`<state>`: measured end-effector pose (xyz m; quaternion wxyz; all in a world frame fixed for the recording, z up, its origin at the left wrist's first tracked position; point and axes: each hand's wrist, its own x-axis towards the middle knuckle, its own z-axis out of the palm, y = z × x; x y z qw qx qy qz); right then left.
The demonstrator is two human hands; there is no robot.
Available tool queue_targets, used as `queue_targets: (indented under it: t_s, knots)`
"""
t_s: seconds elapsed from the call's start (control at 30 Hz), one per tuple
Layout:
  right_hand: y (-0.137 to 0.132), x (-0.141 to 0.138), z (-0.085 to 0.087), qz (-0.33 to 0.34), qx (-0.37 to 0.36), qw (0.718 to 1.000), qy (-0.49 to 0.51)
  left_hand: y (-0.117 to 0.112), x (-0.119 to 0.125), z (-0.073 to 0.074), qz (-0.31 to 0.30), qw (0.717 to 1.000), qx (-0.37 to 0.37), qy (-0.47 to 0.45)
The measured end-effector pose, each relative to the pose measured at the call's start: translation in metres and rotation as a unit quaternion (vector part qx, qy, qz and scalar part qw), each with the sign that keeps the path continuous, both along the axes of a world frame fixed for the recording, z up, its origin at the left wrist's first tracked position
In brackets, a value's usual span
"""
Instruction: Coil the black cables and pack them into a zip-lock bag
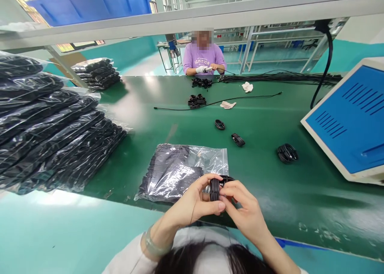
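My left hand (192, 204) and my right hand (244, 210) meet low in the middle of the view, both closed round a small coiled black cable (216, 187). The left thumb and fingers pinch the coil's left side, the right fingers grip its right side. Just beyond my hands a clear plastic bag (180, 172) part filled with coiled black cables lies flat on the green belt (264, 122). Three more loose coils lie further out: a small coil (219, 124), a second coil (238, 139) and a larger coil (287, 153).
Stacked bags of black cables (51, 134) fill the left. A blue and white machine (351, 122) stands right. Across the belt a person in a purple shirt (204, 58) handles cable, with coils (197, 101), long cables (279, 78) and cloths (247, 87) nearby. A blue bin (90, 4) sits overhead.
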<state>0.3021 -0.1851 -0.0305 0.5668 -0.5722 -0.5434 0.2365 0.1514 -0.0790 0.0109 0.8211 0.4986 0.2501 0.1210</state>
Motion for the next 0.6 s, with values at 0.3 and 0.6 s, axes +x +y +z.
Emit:
queue_targets:
  t_s: [0.3, 0.6]
  knots:
    - [-0.001, 0.015, 0.007, 0.152, -0.120, 0.954, 0.230, 0.005, -0.005, -0.004, -0.034, 0.999, 0.012, 0.017]
    - [0.002, 0.019, 0.003, 0.080, -0.207, 0.951, 0.217, 0.010, -0.011, -0.005, -0.050, 0.995, -0.063, -0.061]
